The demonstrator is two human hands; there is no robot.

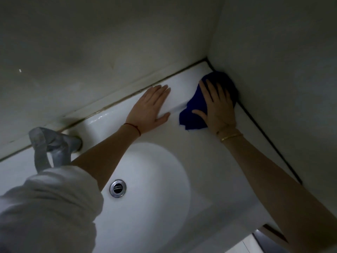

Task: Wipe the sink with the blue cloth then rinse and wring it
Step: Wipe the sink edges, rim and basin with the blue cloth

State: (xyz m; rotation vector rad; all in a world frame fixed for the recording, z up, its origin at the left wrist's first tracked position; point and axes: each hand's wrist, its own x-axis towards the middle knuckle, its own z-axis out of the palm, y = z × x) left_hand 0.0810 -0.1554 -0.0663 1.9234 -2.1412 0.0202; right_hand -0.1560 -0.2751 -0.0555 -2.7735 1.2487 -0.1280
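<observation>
Both hands lie flat, fingers spread: right hand (217,105) pressing blue cloth (195,108) at sink (182,154) far-right corner, left hand (152,105) bracing; loose cloth may bunch and miss the seam.

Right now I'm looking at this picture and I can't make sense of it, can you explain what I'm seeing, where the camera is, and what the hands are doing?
There is no machine here. The single picture comes from a wide-angle camera worn on a person's head, looking down at their own two bare arms, which is why the walls seem to bend.

Below is a white sink set into a corner, with a round basin and a metal drain. A grey tap stands at the back left.

The right hand lies flat on a blue cloth, pressing it onto the sink's back ledge near the corner. It presses rather than grips. The left hand rests open on the ledge beside it, holding nothing. No water can be seen running.
</observation>
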